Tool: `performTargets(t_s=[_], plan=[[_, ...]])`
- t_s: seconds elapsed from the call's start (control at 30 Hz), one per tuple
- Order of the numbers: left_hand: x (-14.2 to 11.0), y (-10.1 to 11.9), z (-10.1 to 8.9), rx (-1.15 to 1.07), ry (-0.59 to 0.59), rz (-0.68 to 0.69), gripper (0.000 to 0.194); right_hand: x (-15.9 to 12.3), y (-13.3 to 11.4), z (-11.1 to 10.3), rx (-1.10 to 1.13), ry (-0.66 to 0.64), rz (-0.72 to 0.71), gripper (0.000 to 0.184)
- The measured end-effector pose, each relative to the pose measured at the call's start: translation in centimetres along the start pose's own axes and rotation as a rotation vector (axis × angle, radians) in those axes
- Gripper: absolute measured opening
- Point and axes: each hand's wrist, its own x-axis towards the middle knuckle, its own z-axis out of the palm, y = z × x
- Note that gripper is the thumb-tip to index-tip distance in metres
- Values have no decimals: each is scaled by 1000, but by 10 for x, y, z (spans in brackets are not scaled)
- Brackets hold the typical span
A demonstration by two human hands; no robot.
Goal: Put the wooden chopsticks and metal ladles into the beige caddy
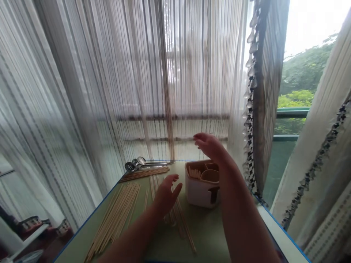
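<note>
one white holder (197,195) stands just right of the left hand (166,192).

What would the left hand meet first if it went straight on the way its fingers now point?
Probably the white container, to the right of the left hand, though one view leaves depth unclear.

Bare left hand (165,196) at lower centre of the frame, bare left forearm (134,233) widening toward the bottom edge, bare right hand (210,147) right of centre, tapered bare right forearm (241,208).
</note>
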Motion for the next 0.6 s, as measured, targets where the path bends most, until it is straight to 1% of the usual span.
performTargets(t_s=[0.03, 0.1, 0.13, 0.27, 0.33, 0.4, 0.47, 0.6], plan=[[0, 0, 0, 4, -3, -1, 30, -1, 0, -1, 13, 6, 21, 21], [0, 1, 0, 5, -5, -1, 29, -2, 0, -3, 49, -39, 89, 17], [0, 1, 0, 4, -4, -1, 29, -2, 0, -2, 66, -82, 129, 16], [1, 4, -1, 0, -22, -3, 27, -5, 2, 2, 93, -304, 243, 34], [1, 4, -1, 2, -32, -9, 27, -6, 4, 5, 84, -419, 269, 38], [0, 4, -1, 5, -35, -13, 26, -6, 6, 9, 52, -495, 279, 40], [0, 4, -2, 6, -34, -13, 26, -5, 7, 11, -2, -489, 268, 41], [-1, 4, -2, 3, -46, -7, 24, -2, 3, 11, -58, -342, 179, 46]])
